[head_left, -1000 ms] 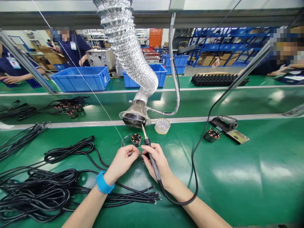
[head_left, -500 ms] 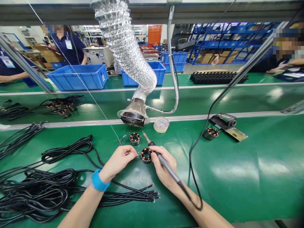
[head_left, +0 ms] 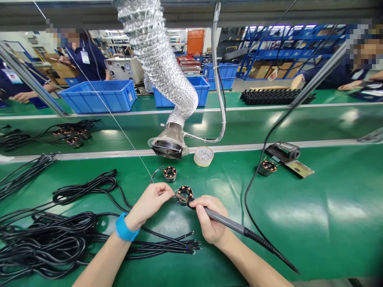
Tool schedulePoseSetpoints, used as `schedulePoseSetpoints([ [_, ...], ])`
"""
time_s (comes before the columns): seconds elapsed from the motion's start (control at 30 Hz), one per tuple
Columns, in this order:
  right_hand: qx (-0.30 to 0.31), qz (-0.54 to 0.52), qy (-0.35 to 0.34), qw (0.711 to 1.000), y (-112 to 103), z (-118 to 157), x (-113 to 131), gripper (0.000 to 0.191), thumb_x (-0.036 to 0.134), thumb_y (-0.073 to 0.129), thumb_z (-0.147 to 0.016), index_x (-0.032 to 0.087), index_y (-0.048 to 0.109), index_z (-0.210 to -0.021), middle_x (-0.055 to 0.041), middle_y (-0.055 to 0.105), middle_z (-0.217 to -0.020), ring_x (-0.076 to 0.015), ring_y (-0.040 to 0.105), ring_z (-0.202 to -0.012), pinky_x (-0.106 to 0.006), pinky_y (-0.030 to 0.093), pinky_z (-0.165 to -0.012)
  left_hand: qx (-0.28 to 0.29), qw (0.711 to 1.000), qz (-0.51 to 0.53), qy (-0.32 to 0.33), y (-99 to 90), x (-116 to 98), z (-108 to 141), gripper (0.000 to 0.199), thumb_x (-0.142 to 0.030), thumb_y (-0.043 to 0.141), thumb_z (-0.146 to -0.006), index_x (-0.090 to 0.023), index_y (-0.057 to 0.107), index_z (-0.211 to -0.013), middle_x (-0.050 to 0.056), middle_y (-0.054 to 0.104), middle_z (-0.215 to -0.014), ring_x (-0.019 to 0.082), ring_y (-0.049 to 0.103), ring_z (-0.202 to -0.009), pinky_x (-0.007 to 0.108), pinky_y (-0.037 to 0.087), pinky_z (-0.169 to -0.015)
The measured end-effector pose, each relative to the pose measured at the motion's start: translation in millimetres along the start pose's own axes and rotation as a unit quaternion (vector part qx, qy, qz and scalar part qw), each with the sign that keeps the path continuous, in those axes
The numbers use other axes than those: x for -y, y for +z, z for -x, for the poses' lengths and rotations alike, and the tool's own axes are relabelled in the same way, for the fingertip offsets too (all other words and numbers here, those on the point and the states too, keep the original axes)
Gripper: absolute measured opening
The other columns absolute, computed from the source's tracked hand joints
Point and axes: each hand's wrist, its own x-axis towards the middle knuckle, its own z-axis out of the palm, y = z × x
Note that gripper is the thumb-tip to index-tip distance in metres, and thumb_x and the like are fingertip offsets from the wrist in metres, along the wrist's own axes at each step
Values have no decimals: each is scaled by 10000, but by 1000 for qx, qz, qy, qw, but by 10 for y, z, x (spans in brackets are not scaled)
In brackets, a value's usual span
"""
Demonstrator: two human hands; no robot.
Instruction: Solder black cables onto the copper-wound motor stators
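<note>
Gripping soldering iron [head_left: 229, 223] in right hand [head_left: 212, 220] — tip at fine wires [head_left: 174, 194] pinched by left hand [head_left: 152, 200]. Copper-wound ring [head_left: 186, 189] between hands on tabletop [head_left: 299, 239] — probably dense, stiff, best taken by outer rim; wires likely fragile, wanting light pinch.

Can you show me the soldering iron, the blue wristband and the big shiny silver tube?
Soldering iron [head_left: 226, 221]: head view, on its grey handle.
Blue wristband [head_left: 125, 228]: head view, on its band.
Silver tube [head_left: 160, 59]: head view, on its crinkly side.
</note>
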Motion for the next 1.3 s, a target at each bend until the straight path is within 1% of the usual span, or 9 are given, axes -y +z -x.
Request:
schedulePoseSetpoints([
  [0.17, -6, 5, -1, 1000, -11, 21, -8, 180, 139, 493, -863, 216, 652, -828, 23, 715, -715, -125, 666, -628, -262, 500, -647, 5, 1000, -3, -16, -2, -20, 14, 267, -394, 604, -812, -136, 623, -746, -63, 421, -567, 69, 256, -485, 209, 194, -469],
  [0.3, -18, 5, 13, 1000, -21, 62, -42, 180, 142, 491, -875, 219, 651, -848, 27, 718, -738, -115, 658, -651, -262, 498, -688, 5, 1000, -7, -19, -4, -41, 14, 256, -377, 597, -814, -132, 623, -747, -60, 429, -577, 69, 264, -495, 210, 194, -475],
  [0.63, -20, 2, 9, 1000, -38, 77, -66, 179, 150, 488, -872, 229, 647, -852, 37, 686, -696, -112, 632, -657, -261, 484, -694, 7, 1000, -10, -20, -13, -40, 17, 242, -357, 592, -818, -128, 628, -750, -60, 425, -572, 68, 259, -492, 214, 189, -474],
  [0.87, -22, 1, 6, 1000, -12, 67, -52, 182, 138, 487, -881, 216, 651, -874, 12, 695, -725, -126, 639, -654, -277, 492, -677, 8, 1000, -8, -23, -11, -49, 21, 255, -372, 589, -821, -129, 624, -750, -65, 404, -564, 67, 256, -491, 211, 184, -468],
  [0.97, -4, -6, 9, 1000, 39, 55, -79, 195, 106, 496, -892, 209, 646, -961, 1, 687, -757, -118, 614, -625, -270, 485, -640, 8, 1000, -7, -24, -8, -54, 16, 261, -378, 592, -821, -129, 627, -748, -60, 419, -566, 69, 260, -488, 212, 193, -466],
  [1.03, 18, -19, -1, 1000, 93, 34, -121, 243, 73, 518, -887, 208, 633, -1053, -10, 673, -801, -118, 608, -656, -262, 493, -643, 11, 1000, -3, -20, -8, -54, 16, 261, -377, 591, -826, -129, 630, -756, -57, 426, -572, 70, 266, -490, 211, 199, -466],
  [1.13, 57, -26, -13, 998, 192, -10, -203, 373, 52, 543, -883, 226, 596, -1208, -48, 621, -952, -133, 619, -800, -276, 526, -734, 18, 1000, 8, -6, -8, -50, 29, 259, -379, 585, -841, -136, 610, -755, -58, 425, -594, 70, 273, -501, 208, 211, -470],
  [1.2, 88, -29, -7, 996, 255, -29, -251, 452, 62, 537, -897, 256, 545, -1304, -68, 562, -1065, -139, 618, -891, -291, 536, -810, 26, 1000, 15, 5, -6, -52, 43, 268, -391, 584, -851, -143, 586, -750, -60, 417, -611, 68, 273, -508, 204, 219, -473],
  [1.3, 125, -37, 0, 992, 323, -16, -305, 513, 72, 500, -923, 295, 474, -1384, -71, 507, -1140, -141, 605, -981, -293, 529, -888, 36, 999, 17, 16, 0, -73, 66, 289, -418, 578, -865, -146, 576, -767, -57, 419, -638, 69, 276, -519, 203, 230, -476],
])
